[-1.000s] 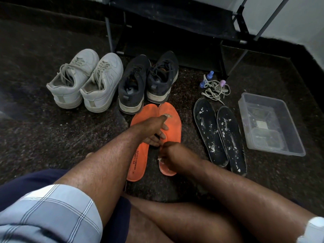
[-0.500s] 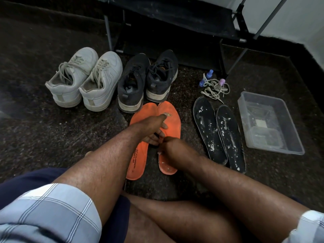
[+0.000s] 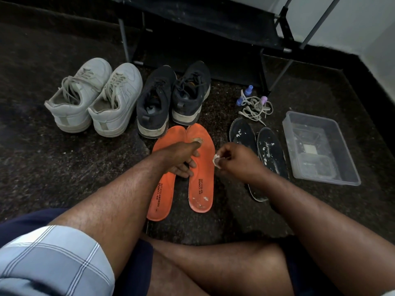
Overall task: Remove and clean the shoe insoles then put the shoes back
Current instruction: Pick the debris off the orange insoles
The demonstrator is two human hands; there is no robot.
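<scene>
Two orange insoles lie side by side on the dark floor, the left one (image 3: pixel 161 195) and the right one (image 3: pixel 203 184), which has white specks near its heel. My left hand (image 3: pixel 181 155) rests across both, fingers spread, pressing them down. My right hand (image 3: pixel 232 160) is lifted just right of the right orange insole, its fingertips pinching a bit of white paste (image 3: pixel 217 161). Two black insoles (image 3: pixel 271 152) smeared with white lie further right. Behind them stand the black shoes (image 3: pixel 171 99) and the white sneakers (image 3: pixel 94 97).
A clear plastic tub (image 3: pixel 320 150) sits at the right. Loose white laces (image 3: pixel 255 107) and small blue and purple bottles (image 3: pixel 248 90) lie behind the black insoles. A black shoe rack (image 3: pixel 205 28) stands at the back. My bare legs cross in the foreground.
My right hand has come off the heel of the right orange insole and moved up and to the right, leaving white specks there. My left hand stays in place.
</scene>
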